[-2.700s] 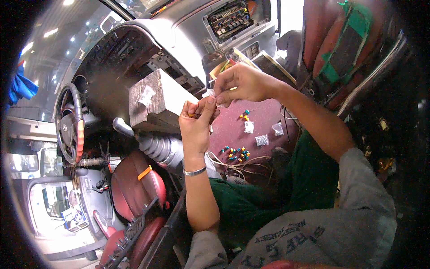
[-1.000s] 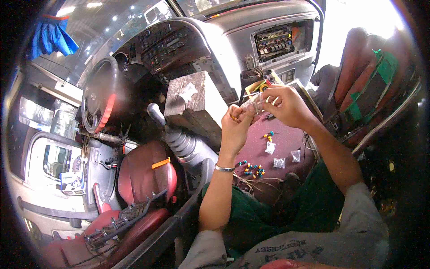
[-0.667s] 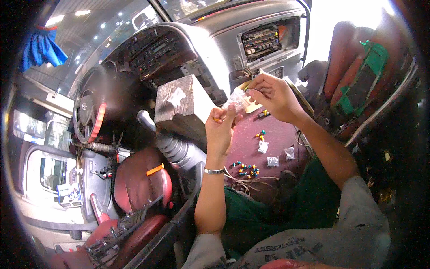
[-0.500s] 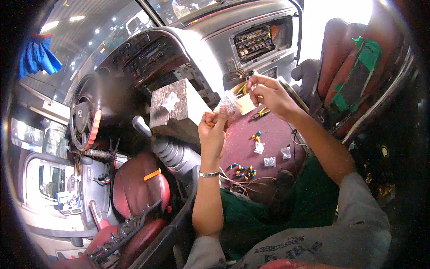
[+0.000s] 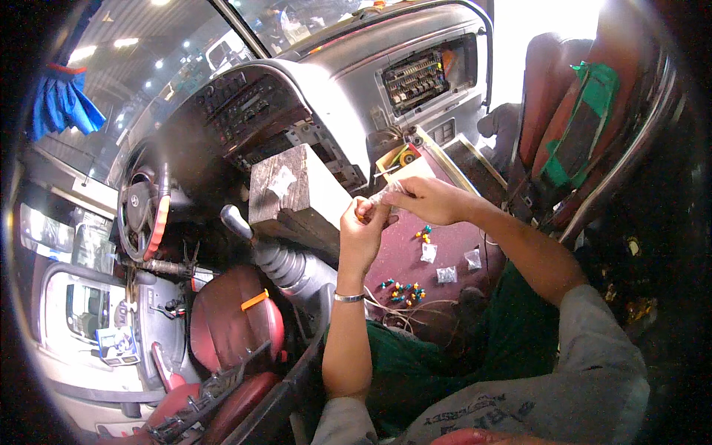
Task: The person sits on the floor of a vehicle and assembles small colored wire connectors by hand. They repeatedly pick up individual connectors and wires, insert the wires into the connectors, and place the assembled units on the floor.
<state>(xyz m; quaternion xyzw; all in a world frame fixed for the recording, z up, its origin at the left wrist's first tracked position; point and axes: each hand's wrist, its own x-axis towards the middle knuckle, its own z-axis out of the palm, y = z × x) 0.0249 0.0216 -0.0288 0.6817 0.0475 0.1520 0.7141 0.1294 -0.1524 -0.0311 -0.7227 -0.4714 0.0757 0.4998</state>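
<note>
A small clear plastic bag [image 5: 386,192] is pinched between my two hands above the dark red surface. My left hand [image 5: 363,228] has its fingers closed around the bag's lower end. From the right, my right hand [image 5: 434,201] grips the upper end, its fingers pressed together. What the bag holds is hidden by the fingers and the glare. Below lie a cluster of small yellow and teal pieces [image 5: 404,293], a smaller group of them [image 5: 424,234], and three small clear packets [image 5: 429,253].
Behind my hands stands an open box [image 5: 399,159] with tools inside. At the left are a wooden block [image 5: 285,196] with a clear packet on top, a gear lever [image 5: 236,221] and a steering wheel [image 5: 141,200]. Pale cables [image 5: 400,315] lie near my legs. An open fuse panel [image 5: 419,80] is ahead.
My right hand has come down and left, from raised above the bag to gripping its upper end. My left hand has shifted slightly right and down, still holding the bag.
</note>
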